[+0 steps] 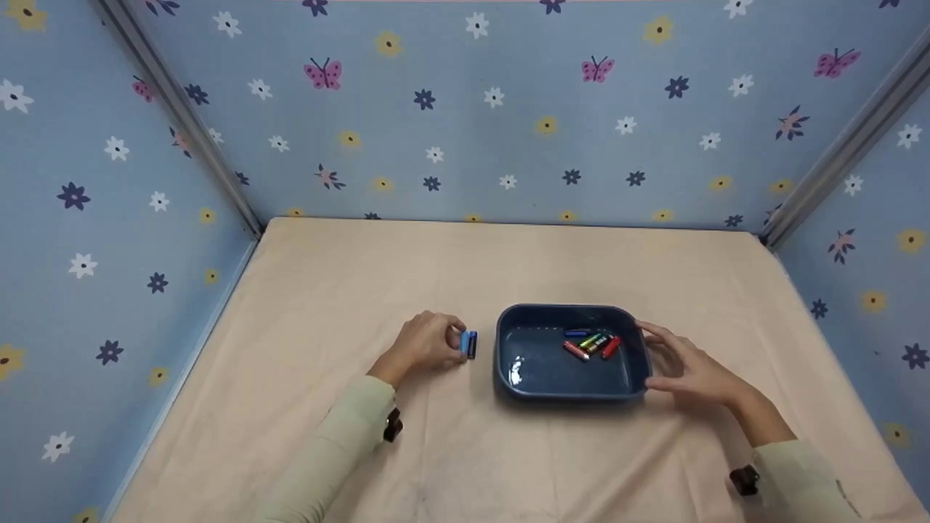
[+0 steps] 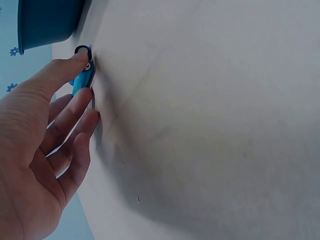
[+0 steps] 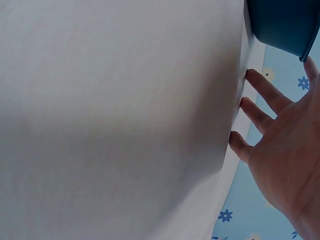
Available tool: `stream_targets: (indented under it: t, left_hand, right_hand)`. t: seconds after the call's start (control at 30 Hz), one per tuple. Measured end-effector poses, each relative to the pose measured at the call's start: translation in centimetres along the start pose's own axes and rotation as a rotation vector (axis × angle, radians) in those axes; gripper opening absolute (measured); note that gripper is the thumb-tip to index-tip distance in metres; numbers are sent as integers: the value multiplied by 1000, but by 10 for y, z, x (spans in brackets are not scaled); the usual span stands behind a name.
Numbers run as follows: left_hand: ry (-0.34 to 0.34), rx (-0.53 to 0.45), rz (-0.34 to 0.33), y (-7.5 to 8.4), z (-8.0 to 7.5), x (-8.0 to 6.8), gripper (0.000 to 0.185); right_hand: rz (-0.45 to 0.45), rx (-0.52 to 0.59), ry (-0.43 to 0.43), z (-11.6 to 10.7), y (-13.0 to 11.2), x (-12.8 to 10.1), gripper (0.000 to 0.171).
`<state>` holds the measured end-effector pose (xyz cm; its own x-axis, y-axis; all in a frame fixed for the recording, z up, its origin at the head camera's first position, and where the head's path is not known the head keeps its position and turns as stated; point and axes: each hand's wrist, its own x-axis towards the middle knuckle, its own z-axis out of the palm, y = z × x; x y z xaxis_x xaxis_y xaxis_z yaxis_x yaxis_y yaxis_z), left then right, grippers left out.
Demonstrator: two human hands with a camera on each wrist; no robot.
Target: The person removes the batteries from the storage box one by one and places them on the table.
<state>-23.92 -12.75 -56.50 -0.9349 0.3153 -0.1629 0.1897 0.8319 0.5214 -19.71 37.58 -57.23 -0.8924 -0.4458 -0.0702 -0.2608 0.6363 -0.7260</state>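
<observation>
My left hand (image 1: 429, 340) pinches at a light blue battery (image 1: 463, 341), with a dark blue battery (image 1: 473, 345) side by side against it on the tablecloth. In the left wrist view the thumb covers part of a battery end, above the bright blue battery (image 2: 83, 80). To the right stands a dark blue rectangular dish (image 1: 538, 396). Several small batteries lie inside its right half, among them a red battery (image 1: 610, 347) and a blue battery (image 1: 577, 333). Spread fingers of my right hand (image 1: 694, 370) touch the dish's right side, thumb at the near corner.
A cream tablecloth (image 1: 349, 269) with light creases covers the table. Blue walls with flowers and butterflies (image 1: 472, 131) close off the back and both sides. Grey metal posts (image 1: 182, 116) stand at the back corners.
</observation>
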Motion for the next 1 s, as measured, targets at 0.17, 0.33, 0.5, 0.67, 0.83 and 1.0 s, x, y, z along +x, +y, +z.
stream_targets:
  t: [0.17,0.33,0.5,0.67,0.83,1.0]
  left_hand:
    - [-19,11,14,0,-4,-1,51]
    - [9,41,65,2,-19,0,51]
    - [21,51,67,5,-32,2,51]
    - [6,69,55,7,-35,2,51]
    - [54,72,56,17,-32,2,53]
    - [100,62,40,29,-31,0,53]
  right_hand:
    - [-10,11,1,0,-1,-1,95]
    - [3,13,1,0,-1,-1,95]
    - [9,8,2,1,0,-1,94]
    - [0,10,1,-1,0,0,94]
    - [-1,5,-3,-1,1,0,94]
    - [2,5,-10,-1,0,0,94]
